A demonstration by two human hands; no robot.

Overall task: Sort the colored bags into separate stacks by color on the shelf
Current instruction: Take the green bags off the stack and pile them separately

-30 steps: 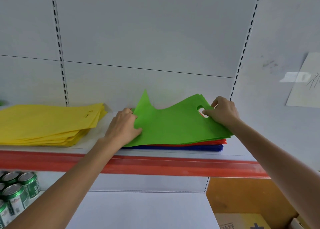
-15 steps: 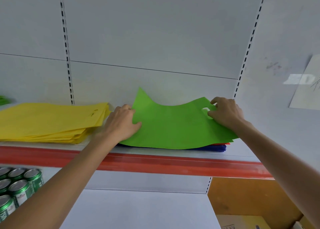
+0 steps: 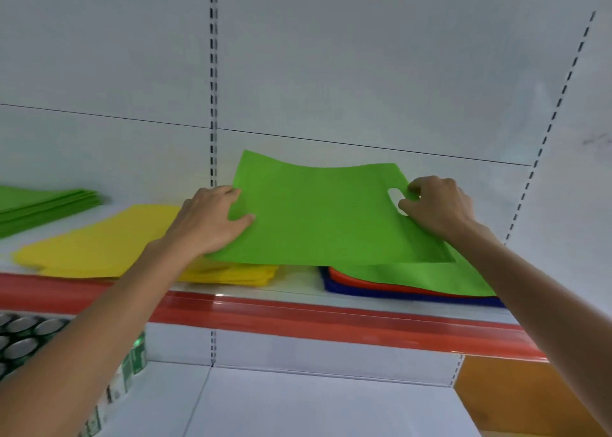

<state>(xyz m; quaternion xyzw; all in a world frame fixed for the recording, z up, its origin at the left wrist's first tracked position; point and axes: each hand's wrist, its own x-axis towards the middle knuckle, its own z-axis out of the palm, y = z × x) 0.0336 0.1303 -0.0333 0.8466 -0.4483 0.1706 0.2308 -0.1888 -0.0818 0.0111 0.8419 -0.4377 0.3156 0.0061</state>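
Handling | thin flat green non-woven bag (image 3: 324,214) judged light, limp, sag-prone | left edge pinched by left hand (image 3: 212,218) | handle-hole end pinched by right hand (image 3: 437,204) | both ends best held

Two slender forearms (image 3: 109,304) — bare to the frame's edge (wrists too) — end in a bare left hand (image 3: 212,219) and right hand (image 3: 437,209).

Held bag (image 3: 324,214) sat above the shelf (image 3: 331,319), with the left hand (image 3: 212,219) on its 9 o'clock edge and the right hand (image 3: 437,206) on its 3 o'clock edge. Mixed stack (image 3: 414,289) lay under it toward 5 o'clock. Second stack (image 3: 99,244) lay at 8 o'clock, partly beneath. Third stack (image 3: 39,204) lay farther out at 9 o'clock. Cans (image 3: 20,340) stood on the lower shelf (image 3: 298,403) at 7 o'clock.
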